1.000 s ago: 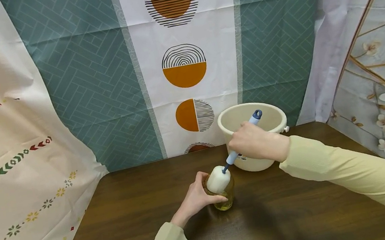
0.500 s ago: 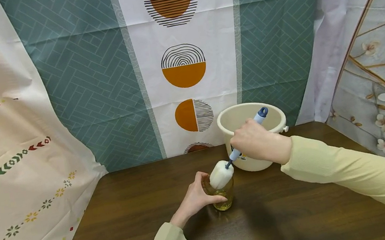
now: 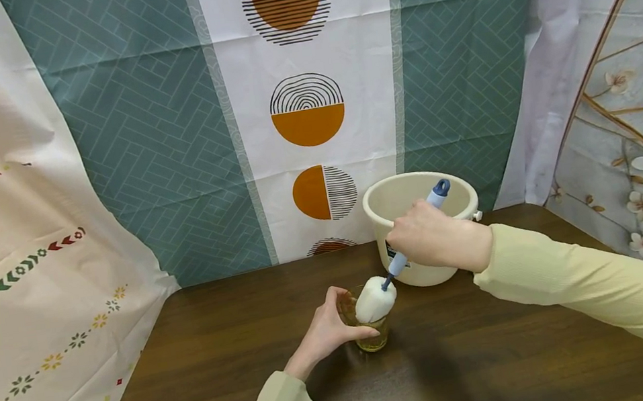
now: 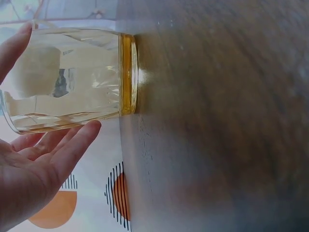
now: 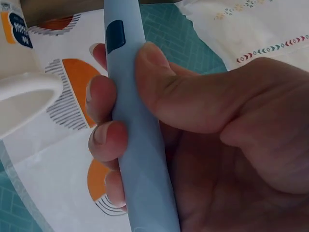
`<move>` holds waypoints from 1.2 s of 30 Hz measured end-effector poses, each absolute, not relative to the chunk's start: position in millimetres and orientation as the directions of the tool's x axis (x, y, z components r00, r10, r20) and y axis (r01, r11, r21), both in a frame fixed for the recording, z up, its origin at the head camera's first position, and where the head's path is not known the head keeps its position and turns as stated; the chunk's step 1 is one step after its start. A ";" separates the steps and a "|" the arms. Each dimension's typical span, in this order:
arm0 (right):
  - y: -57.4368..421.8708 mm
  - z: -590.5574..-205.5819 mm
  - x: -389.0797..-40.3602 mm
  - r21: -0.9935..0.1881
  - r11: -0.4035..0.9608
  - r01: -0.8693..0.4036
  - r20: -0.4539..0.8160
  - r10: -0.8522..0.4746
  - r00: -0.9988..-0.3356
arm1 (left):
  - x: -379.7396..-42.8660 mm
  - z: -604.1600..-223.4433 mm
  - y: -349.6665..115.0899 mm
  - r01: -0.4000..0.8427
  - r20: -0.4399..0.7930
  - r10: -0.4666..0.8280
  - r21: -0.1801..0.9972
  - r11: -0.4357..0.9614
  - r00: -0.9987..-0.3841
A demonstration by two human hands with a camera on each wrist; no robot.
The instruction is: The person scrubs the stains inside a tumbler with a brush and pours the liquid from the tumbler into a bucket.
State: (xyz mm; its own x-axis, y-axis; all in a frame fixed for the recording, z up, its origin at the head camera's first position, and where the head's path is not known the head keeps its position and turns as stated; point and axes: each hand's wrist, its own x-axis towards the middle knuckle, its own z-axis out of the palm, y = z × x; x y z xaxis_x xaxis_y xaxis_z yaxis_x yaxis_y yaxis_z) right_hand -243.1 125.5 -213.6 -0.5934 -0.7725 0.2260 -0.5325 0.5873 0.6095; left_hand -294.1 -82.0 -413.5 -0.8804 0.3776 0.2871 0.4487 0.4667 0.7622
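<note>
Sponge head: shifted toward 5 o'clock since half a second ago; seated inside the amber glass, lower end blurred. My left hand: curled round the glass from 9 o'clock. My right hand: gripping the blue handle, middle hidden in head view. Bucket: 1 o'clock of glass, label partly visible.

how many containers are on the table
2: the amber glass, held by the left hand, and the cream bucket, farther back and to the right. Anything directly behind the bucket would be hidden.
</note>
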 end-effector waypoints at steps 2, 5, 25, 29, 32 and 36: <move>126.6 -212.8 -243.7 0.595 0.581 -0.555 0.207 -0.778 -0.593 | -293.8 -413.2 -81.7 0.446 0.284 0.378 0.765 0.465 -0.881; 127.3 -211.4 -244.7 0.578 0.573 -0.580 0.178 -0.783 -0.596 | -293.8 -412.8 -81.5 0.446 0.283 0.381 0.769 0.458 -0.880; 126.7 -214.9 -254.1 0.613 0.561 -0.556 0.197 -0.791 -0.580 | -292.8 -411.1 -81.5 0.445 0.281 0.383 0.769 0.459 -0.880; 128.0 -216.2 -254.9 0.623 0.566 -0.540 0.213 -0.787 -0.580 | -292.9 -410.7 -81.6 0.447 0.282 0.385 0.768 0.459 -0.879; 128.8 -217.4 -255.9 0.612 0.583 -0.534 0.218 -0.773 -0.595 | -293.1 -411.0 -81.9 0.444 0.277 0.382 0.764 0.469 -0.881; 131.1 -218.3 -256.5 0.583 0.613 -0.533 0.217 -0.750 -0.625 | -292.5 -411.1 -82.3 0.436 0.266 0.381 0.761 0.480 -0.885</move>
